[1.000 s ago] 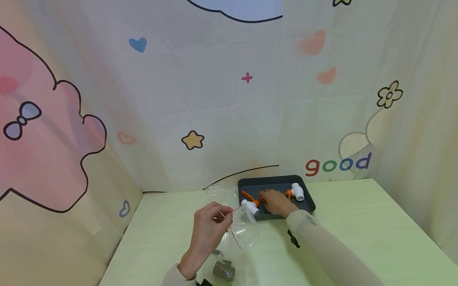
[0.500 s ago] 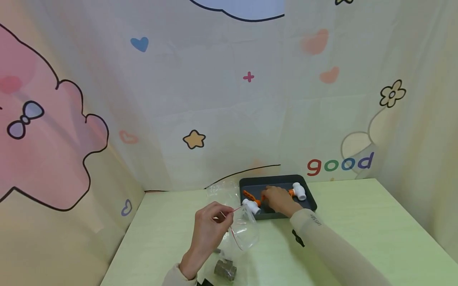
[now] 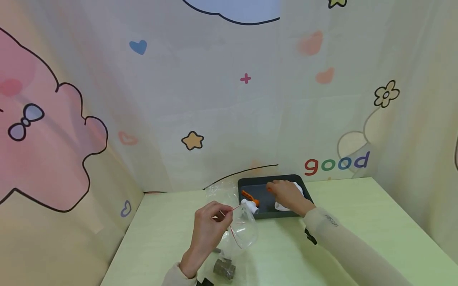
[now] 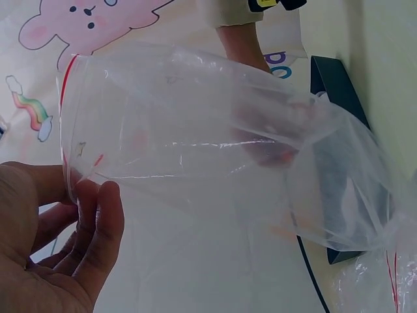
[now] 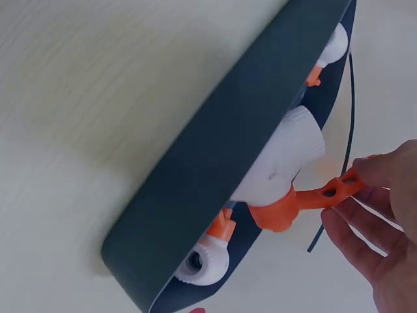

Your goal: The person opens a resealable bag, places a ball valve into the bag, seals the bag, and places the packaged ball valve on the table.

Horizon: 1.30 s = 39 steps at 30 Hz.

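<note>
My left hand (image 3: 211, 222) pinches the red-lined mouth of a clear zip-lock bag (image 4: 189, 117), which spreads out from the fingers. In the right wrist view, my right hand (image 5: 384, 208) grips the orange lever of a white plastic ball valve (image 5: 287, 153) between thumb and fingers. The valve is at the dark grey tray (image 3: 255, 190), partly behind its wall in that view. Another ball valve (image 3: 250, 206) with an orange lever lies at the tray's left. A third valve (image 5: 208, 261) sits at the other end, mostly covered by my right hand in the head view.
A grey pipe fitting (image 3: 224, 269) in clear plastic lies on the pale green table (image 3: 154, 238) near my left wrist. More clear plastic (image 3: 222, 191) lies left of the tray. A printed curtain (image 3: 229, 107) stands behind the table.
My right hand has moved right within the tray, bringing the ball valve by its lever; its white body now shows beneath the hand. My left hand keeps its hold on the bag.
</note>
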### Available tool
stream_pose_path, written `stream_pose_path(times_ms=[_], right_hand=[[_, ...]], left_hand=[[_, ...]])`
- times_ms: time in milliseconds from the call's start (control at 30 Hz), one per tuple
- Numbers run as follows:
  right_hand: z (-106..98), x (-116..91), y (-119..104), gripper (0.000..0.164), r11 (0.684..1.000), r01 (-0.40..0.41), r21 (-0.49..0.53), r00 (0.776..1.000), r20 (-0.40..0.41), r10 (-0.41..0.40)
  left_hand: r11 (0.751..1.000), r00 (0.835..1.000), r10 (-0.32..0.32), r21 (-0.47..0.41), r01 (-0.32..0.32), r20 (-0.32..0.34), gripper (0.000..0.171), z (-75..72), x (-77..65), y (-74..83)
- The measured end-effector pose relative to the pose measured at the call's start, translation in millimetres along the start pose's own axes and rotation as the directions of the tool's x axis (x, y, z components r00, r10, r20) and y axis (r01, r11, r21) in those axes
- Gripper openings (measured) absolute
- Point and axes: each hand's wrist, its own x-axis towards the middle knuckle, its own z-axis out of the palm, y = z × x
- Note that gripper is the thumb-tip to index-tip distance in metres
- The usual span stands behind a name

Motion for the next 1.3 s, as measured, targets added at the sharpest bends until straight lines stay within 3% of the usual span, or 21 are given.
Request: stream_pose_path(times_ms=[300, 567, 1000, 1133, 1300], right_hand=[[-13, -16, 13, 0.030, 0.996, -0.011, 0.084, 0.991, -0.129, 0.022], [-19, -26, 19, 0.027, 0.997, 0.041, 0.060, 0.976, -0.217, -0.027], [-65, -35, 8, 0.023, 0.990, 0.063, 0.124, 0.948, -0.317, -0.021], [-81, -39, 0, 0.024, 0.991, 0.091, 0.096, 0.923, -0.381, -0.047], [-101, -46, -11, 0.025, 0.989, 0.141, 0.033, 0.874, -0.474, -0.109]], left_hand=[[1.000, 1.000, -0.009, -0.005, 0.009, 0.004, 0.015, 4.0, 0.4, 0.0], [0.999, 0.999, 0.041, 0.020, -0.041, 0.011, 0.015, 4.4, 0.2, -0.9], [1.000, 0.999, 0.028, 0.006, -0.028, 0.017, 0.016, 7.3, 1.1, 1.4], [0.999, 0.999, 0.038, 0.008, -0.038, 0.012, 0.015, 8.5, 1.8, 2.5], [0.999, 0.999, 0.039, 0.010, -0.039, 0.008, 0.016, 10.3, 1.8, 2.2]])
